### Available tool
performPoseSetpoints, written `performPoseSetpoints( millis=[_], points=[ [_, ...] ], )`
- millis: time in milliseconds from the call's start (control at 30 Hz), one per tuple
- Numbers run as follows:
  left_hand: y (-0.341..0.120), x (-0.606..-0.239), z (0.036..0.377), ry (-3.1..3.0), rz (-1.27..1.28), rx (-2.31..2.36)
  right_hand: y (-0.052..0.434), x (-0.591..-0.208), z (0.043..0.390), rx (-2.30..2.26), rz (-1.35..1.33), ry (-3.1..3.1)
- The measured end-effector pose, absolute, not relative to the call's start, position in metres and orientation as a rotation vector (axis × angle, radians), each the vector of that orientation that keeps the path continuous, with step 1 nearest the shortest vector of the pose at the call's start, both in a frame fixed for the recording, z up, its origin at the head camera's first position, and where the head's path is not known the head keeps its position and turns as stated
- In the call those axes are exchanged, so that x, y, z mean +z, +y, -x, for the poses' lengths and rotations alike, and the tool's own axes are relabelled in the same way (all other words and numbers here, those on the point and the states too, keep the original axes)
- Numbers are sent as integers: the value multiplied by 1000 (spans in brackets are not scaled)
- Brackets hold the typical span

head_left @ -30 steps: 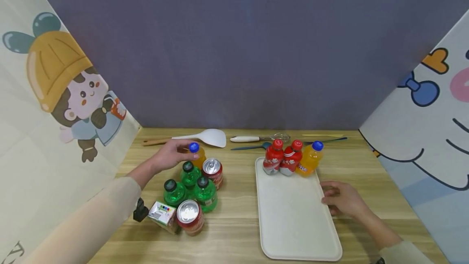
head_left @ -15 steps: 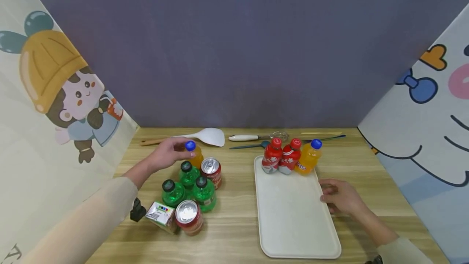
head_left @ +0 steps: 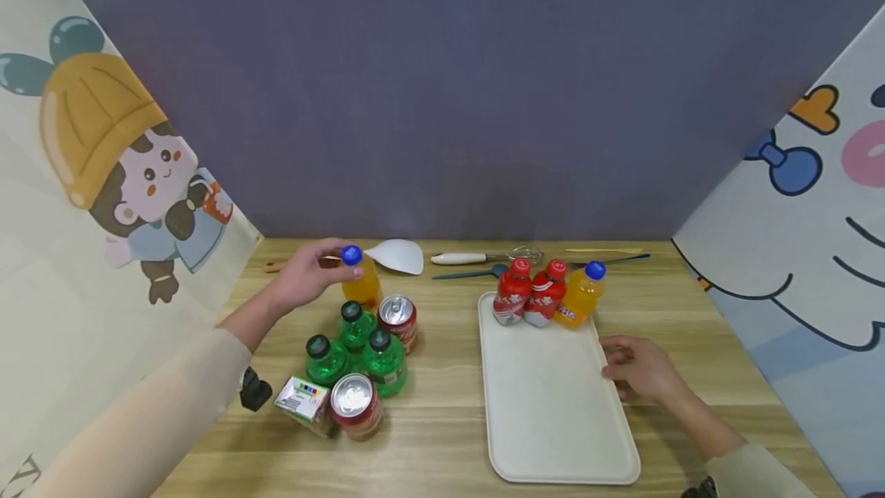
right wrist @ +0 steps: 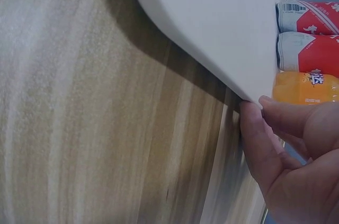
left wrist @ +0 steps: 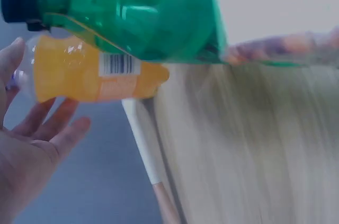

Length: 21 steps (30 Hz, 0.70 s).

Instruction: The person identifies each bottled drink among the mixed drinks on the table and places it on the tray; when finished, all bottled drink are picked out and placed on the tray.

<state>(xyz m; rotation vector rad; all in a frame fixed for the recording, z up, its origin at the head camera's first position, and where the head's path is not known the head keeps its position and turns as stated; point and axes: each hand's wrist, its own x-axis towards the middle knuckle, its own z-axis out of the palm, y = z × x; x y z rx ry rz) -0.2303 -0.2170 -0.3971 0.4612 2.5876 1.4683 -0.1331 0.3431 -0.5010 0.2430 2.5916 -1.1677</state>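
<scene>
My left hand point(head_left: 307, 277) holds an orange soda bottle point(head_left: 362, 288) with a blue cap, fingers and thumb at its neck. In the left wrist view the bottle's barcode side point(left wrist: 119, 66) shows partly behind a green bottle point(left wrist: 143, 12). Over on the right, my right hand point(head_left: 644, 369) pinches the right edge of a white tray point(head_left: 560, 413); thumb and finger meet at the rim in the right wrist view. Two red bottles point(head_left: 512, 300) and a second orange bottle point(head_left: 581, 298) stand in a row at the tray's far end.
Several green bottles point(head_left: 387, 366), two red cans point(head_left: 356, 398) and a small carton point(head_left: 304, 402) cluster at the left, just in front of the held bottle. Along the back lie a white spatula point(head_left: 397, 256), a whisk point(head_left: 463, 258) and a dark blue spoon point(head_left: 470, 275). Walls enclose the table.
My left hand has lifted the orange bottle up and slightly back, away from the green bottles and the can. My right hand keeps its pinch on the tray's edge.
</scene>
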Motion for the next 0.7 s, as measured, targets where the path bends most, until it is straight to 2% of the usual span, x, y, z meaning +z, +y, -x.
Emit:
performPoseSetpoints(
  millis=[700],
  points=[
    [-200, -339, 221, 2721, -400, 1573, 344, -502, 132, -1192, -232, 2604]
  ],
)
